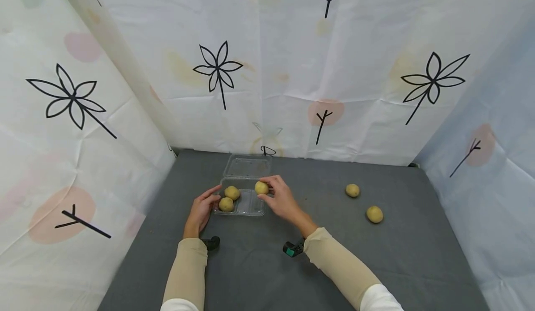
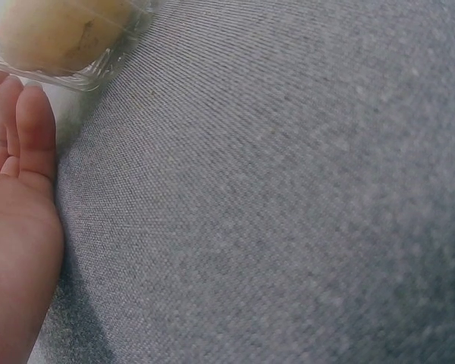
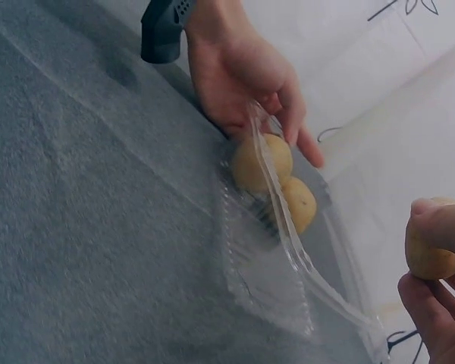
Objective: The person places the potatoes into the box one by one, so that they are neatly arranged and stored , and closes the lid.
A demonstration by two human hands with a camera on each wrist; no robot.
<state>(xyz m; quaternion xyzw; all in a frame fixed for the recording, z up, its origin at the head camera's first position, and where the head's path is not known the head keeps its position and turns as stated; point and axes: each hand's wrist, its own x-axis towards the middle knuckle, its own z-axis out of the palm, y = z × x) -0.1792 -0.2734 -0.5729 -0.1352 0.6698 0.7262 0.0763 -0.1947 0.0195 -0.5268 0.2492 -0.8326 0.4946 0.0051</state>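
Note:
A clear plastic clamshell box (image 1: 251,203) lies on the table with its lid (image 1: 249,167) folded back. Two potatoes, one behind (image 1: 231,192) and one in front (image 1: 226,204), sit in its left part. My left hand (image 1: 201,210) rests against the box's left side, its fingers (image 2: 36,129) fairly straight and touching the plastic. Above the right part of the box, my right hand (image 1: 283,200) pinches a third potato (image 1: 261,188) between thumb and fingers. In the right wrist view this held potato (image 3: 428,258) is apart from the box.
Two loose potatoes, a farther one (image 1: 352,190) and a nearer one (image 1: 375,214), lie to the right on the grey table (image 1: 326,274). Patterned white cloth (image 1: 288,69) hangs behind and at both sides. Each wrist wears a dark band with a camera.

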